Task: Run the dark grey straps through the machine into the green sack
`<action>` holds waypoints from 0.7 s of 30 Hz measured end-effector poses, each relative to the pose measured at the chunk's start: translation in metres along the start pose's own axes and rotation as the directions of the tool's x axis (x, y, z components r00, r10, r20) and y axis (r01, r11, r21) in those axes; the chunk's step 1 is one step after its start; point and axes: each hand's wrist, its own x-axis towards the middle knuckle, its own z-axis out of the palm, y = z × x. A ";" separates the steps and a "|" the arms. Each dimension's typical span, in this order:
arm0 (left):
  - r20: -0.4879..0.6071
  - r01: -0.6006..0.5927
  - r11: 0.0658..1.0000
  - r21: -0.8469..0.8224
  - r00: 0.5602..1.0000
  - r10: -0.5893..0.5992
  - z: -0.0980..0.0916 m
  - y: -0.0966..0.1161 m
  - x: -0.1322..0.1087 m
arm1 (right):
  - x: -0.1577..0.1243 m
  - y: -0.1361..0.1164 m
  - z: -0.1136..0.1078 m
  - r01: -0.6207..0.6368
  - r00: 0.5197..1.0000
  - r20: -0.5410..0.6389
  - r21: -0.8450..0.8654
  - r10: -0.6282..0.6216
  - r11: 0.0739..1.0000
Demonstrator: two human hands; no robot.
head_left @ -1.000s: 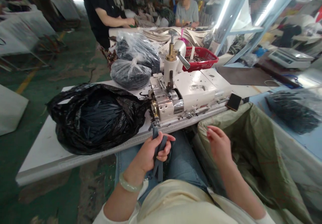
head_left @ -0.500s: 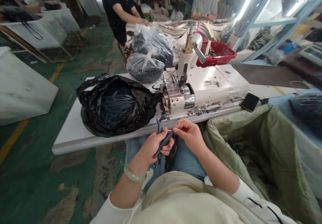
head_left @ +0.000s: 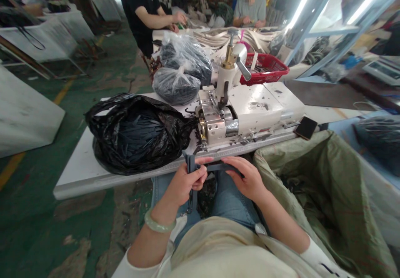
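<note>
Green, worn floor (head_left: 34,224) surrounds a white workbench (head_left: 73,176) carrying a cream-enamelled skiving machine (head_left: 250,103) with polished steel and brass fittings. Left of it slumps a crinkled, glossy black plastic bag (head_left: 114,163), its mouth wide over a mass of thin dark strips (head_left: 137,123); behind lie knotted clear plastic bags (head_left: 175,87), tightly filled with dark contents. Close to the bench's front edge, above the wearer's lap, the left hand (head_left: 185,182) is closed around a bundle of flat, matte slate-grey strips (head_left: 190,163), thumb pressed over them. One narrow strip (head_left: 215,167) spans to the right hand (head_left: 245,178), which pinches it between thumb and nearly straight fingers. A smartphone (head_left: 306,128) rests at the bench's right end, above a creased olive woven sack (head_left: 340,174). Beyond, a slatted red plastic basket (head_left: 281,70) stands near pale bands (head_left: 203,34), with two co-workers (head_left: 139,17) at the far table.
</note>
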 end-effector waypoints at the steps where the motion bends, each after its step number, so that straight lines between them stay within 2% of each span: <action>1: -0.005 -0.005 0.999 0.036 1.000 0.005 0.002 0.000 0.000 | 0.002 0.000 0.002 0.061 0.998 0.036 -0.117 -0.057 0.991; 4: -0.017 0.017 0.997 0.077 1.000 -0.016 0.006 -0.001 0.001 | 0.006 0.001 0.011 0.151 0.986 0.113 -0.316 -0.121 0.937; 5: -0.018 0.027 0.998 0.062 0.999 -0.026 0.007 0.000 0.002 | 0.008 0.003 0.015 0.132 0.988 0.123 -0.337 -0.095 0.932; 7: -0.033 0.024 1.000 0.000 0.999 -0.024 0.006 0.002 0.002 | 0.013 0.011 0.022 0.002 0.997 0.074 -0.313 0.022 0.950; 9: -0.074 -0.007 0.998 -0.062 0.997 0.002 0.002 0.006 0.003 | 0.026 0.024 0.025 -0.212 0.977 -0.019 -0.157 0.211 0.965; 10: -0.097 -0.019 0.996 -0.082 0.995 0.011 0.000 0.008 0.003 | 0.036 0.031 0.025 -0.323 0.945 -0.050 -0.020 0.322 0.946; 12: -0.126 -0.020 0.994 -0.106 0.992 0.007 -0.004 0.012 0.004 | 0.059 0.045 0.022 -0.481 0.857 -0.027 0.312 0.514 0.819; 14: -0.127 -0.007 0.993 -0.118 0.992 -0.008 -0.006 0.014 0.004 | 0.082 0.054 0.016 -0.530 0.780 0.051 0.583 0.623 0.615; 16: -0.126 -0.002 0.993 -0.118 0.992 -0.013 -0.007 0.014 0.004 | 0.102 0.058 0.011 -0.514 0.737 0.110 0.732 0.667 0.447; 18: -0.129 0.001 0.993 -0.115 0.992 -0.016 -0.008 0.015 0.004 | 0.114 0.058 0.007 -0.503 0.719 0.146 0.783 0.680 0.365; 21: -0.138 -0.004 0.993 -0.119 0.990 -0.013 -0.008 0.015 0.005 | 0.122 0.057 0.004 -0.508 0.705 0.157 0.792 0.691 0.339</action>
